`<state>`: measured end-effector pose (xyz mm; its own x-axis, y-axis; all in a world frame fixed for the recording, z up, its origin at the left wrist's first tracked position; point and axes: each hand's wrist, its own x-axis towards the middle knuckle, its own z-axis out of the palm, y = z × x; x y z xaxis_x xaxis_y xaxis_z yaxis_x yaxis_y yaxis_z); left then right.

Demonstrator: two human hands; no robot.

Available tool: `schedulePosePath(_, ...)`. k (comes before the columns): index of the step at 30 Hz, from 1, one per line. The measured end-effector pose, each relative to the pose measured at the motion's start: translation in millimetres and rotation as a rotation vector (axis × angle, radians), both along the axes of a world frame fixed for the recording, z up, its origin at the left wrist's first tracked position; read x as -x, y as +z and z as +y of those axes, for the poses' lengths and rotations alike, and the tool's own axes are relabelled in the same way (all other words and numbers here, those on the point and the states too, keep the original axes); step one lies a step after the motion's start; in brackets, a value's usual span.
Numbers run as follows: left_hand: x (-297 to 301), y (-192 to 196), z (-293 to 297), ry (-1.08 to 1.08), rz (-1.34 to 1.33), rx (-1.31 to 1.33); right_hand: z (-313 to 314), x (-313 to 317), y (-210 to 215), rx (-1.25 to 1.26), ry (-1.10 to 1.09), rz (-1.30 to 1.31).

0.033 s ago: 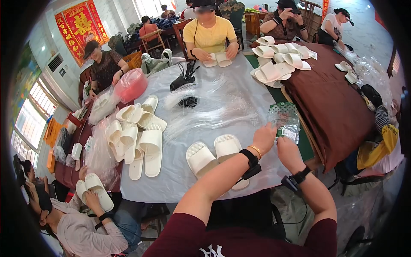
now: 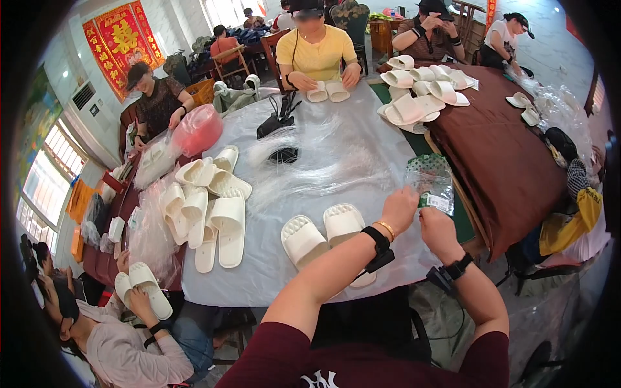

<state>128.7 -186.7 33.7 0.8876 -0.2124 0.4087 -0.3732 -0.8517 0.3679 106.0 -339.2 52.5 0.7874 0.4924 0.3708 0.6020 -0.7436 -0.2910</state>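
Note:
A clear plastic packet (image 2: 432, 187) with a green dotted upper part and a white label low on it lies in front of my hands at the table's right side. My left hand (image 2: 400, 210) is closed at the packet's left edge. Closed too, my right hand (image 2: 440, 226) grips at its lower edge; the fingertips of both hands are partly hidden. Nearest to my left forearm, a pair of cream slippers rests side by side on the plastic-covered table: the left slipper (image 2: 303, 239) shows well, while my forearm covers part of the right slipper (image 2: 343, 223).
More cream slippers (image 2: 226, 226) lie heaped left of the pair. Thin clear plastic strands (image 2: 317, 158) and a black device (image 2: 275, 123) occupy the table's middle. A brown-covered stack (image 2: 495, 155) bears slippers at right. Co-workers sit around; one holds slippers (image 2: 149, 284) at lower left.

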Motion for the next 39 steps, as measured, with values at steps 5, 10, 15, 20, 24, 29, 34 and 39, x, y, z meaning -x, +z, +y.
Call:
schedulePosePath(5,11.2,1.1,-11.5,-0.284,-0.287,-0.113,-13.1,38.0,93.8,-0.687,0.139,0.552)
schedulePosePath(10,1.8,-34.1,-9.6,-0.329,-0.130,-0.302,-7.6,101.3,207.3,-0.842,0.766,0.806)
schedulePosePath(15,0.0,-25.6,-28.1,-0.316,0.036,-0.396,-3.3,118.1,233.9,-0.765,1.443,0.730)
schedulePosePath(20,-7.6,-36.7,-38.0,-0.183,0.045,-0.250,-8.6,144.8,239.7,-0.812,1.423,1.026)
schedulePosePath(24,-7.3,-40.2,-35.2,-0.132,0.116,-0.242,0.3,159.1,228.8,-1.032,1.452,0.834)
schedulePosePath(29,34.2,-3.2,-26.7,-0.131,0.045,-0.164,-4.8,144.3,213.9,-0.740,1.421,0.677)
schedulePosePath(34,121.8,49.5,41.3,-0.221,0.041,0.058,-3.0,111.8,176.9,-0.857,0.604,0.587)
schedulePosePath(39,203.8,35.2,105.8,0.236,-0.029,0.098,16.6,80.9,47.6,-0.638,0.176,0.553)
